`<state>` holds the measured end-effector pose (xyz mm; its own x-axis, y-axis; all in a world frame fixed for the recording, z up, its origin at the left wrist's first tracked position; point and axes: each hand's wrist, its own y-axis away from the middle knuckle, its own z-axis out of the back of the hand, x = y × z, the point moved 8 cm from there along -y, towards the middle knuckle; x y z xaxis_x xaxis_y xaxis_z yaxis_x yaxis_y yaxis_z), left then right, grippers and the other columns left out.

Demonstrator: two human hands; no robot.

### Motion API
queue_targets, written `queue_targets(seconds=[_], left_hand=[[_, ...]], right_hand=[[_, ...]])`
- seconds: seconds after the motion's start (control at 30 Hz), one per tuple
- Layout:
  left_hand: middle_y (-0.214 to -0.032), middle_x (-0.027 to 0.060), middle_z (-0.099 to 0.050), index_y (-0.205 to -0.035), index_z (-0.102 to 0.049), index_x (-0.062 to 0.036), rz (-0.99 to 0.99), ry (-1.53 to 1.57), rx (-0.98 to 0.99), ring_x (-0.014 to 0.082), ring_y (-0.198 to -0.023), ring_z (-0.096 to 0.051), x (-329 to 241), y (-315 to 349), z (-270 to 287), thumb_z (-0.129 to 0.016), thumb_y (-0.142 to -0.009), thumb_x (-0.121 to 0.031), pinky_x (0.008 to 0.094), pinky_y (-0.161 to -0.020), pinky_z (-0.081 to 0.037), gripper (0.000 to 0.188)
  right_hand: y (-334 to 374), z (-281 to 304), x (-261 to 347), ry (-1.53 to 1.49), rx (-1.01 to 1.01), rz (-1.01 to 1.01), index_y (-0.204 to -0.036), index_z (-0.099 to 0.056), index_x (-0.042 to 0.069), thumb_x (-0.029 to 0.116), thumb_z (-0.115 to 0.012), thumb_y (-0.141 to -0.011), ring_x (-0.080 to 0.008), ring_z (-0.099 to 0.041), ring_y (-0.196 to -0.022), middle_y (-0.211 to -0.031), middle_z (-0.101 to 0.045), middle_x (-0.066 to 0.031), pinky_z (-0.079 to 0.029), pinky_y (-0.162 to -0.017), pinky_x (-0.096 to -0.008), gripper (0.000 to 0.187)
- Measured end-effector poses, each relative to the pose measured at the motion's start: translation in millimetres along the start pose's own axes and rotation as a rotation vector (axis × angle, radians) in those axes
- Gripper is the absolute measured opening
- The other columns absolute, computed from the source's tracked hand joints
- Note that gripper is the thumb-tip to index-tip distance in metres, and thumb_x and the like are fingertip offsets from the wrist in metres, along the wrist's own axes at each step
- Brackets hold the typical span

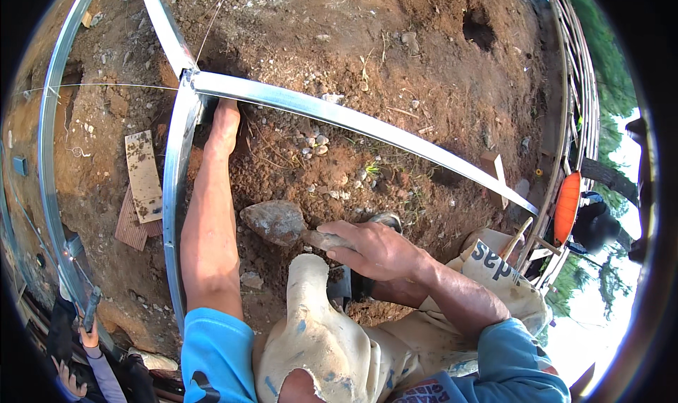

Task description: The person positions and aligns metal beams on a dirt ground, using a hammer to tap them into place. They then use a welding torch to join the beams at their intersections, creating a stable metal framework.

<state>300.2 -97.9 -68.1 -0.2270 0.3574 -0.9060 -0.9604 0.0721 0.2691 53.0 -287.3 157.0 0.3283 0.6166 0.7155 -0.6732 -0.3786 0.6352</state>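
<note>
My right hand (374, 246) is closed around the handle (326, 241) of a pointed trowel (274, 221). Dried soil or mortar coats its blade, which lies just above the dirt and points left. My left arm stretches forward along a galvanized metal post (176, 170). Of my left hand (225, 115), only the wrist end shows beside the joint (188, 78) where several metal channels meet. Its fingers are hidden behind the metal, so their grip cannot be seen. From that joint a long metal channel (339, 111) runs off to the right.
A wooden board (143, 173) lies left of the post. Another metal channel (51, 121) and a thin string (120, 85) cross the left side. A hole (479, 30) opens at far right. Another person's hand (89, 334) holds a tool at lower left. An orange rounded object (567, 209) is at right.
</note>
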Motion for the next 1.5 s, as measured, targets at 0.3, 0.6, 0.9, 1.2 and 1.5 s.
queue_targets(seconds=[0.3, 0.6, 0.9, 1.2, 1.5], left_hand=[[-0.155, 0.0264, -0.048, -0.153, -0.045, -0.0016, 0.259, -0.135, 0.082, 0.0407, -0.148, -0.039, 76.0, -16.0, 1.3, -0.033, -0.109, -0.055, 0.0426, -0.122, -0.032, 0.07], [-0.142, 0.0207, -0.061, -0.135, -0.064, -0.0021, 0.212, -0.727, 0.278, 0.0409, -0.139, -0.05, 40.0, 19.2, 12.2, -0.045, -0.106, -0.041, 0.0487, -0.117, -0.038, 0.051], [-0.167, 0.0287, -0.026, -0.155, -0.036, 0.0092, 0.272, -1.27, 0.373, 0.0433, -0.156, -0.023, 43.4, 36.8, 31.8, -0.03, -0.106, -0.062, 0.0475, -0.129, -0.017, 0.087], [-0.168, 0.02, -0.031, -0.153, -0.044, 0.0017, 0.365, -1.359, 0.643, 0.0386, -0.158, -0.022, 56.5, 23.7, 24.3, -0.023, -0.108, -0.061, 0.0546, -0.128, -0.014, 0.081], [-0.157, 0.0236, -0.047, -0.15, -0.052, -0.0036, 0.3, -1.234, 0.561, 0.0415, -0.147, -0.041, 47.3, 30.7, 25.5, -0.026, -0.108, -0.061, 0.0507, -0.123, -0.03, 0.076]], right_hand=[[3.8, -21.1, -18.2, -0.153, 0.062, -0.137, -0.142, -0.051, 0.004, 0.028, -0.062, -0.102, -0.0435, -0.071, -0.096, -0.101, -0.074, -0.0258, -0.055, -0.084, -0.0502, 0.049], [1.8, -22.0, -7.8, -0.096, 0.024, -0.084, -0.141, -0.051, 0.004, 0.029, -0.063, -0.101, -0.0445, -0.072, -0.091, -0.1, -0.073, -0.0278, -0.055, -0.08, -0.0524, 0.049], [0.7, -24.9, -8.2, -0.134, -0.103, 0.048, -0.135, -0.051, -0.002, 0.025, -0.063, -0.099, -0.0475, -0.07, -0.078, -0.078, -0.069, -0.0278, -0.056, -0.071, -0.0547, 0.046], [-3.1, -32.1, -16.8, -0.083, -0.004, -0.039, -0.142, -0.049, 0.006, 0.025, -0.063, -0.1, -0.0455, -0.071, -0.085, -0.09, -0.072, -0.0266, -0.055, -0.075, -0.0544, 0.049], [-5.9, -34.7, -14.0, -0.038, -0.023, 0.003, -0.139, -0.05, 0.001, 0.027, -0.062, -0.098, -0.0479, -0.071, -0.082, -0.08, -0.07, -0.029, -0.057, -0.077, -0.0567, 0.05]])
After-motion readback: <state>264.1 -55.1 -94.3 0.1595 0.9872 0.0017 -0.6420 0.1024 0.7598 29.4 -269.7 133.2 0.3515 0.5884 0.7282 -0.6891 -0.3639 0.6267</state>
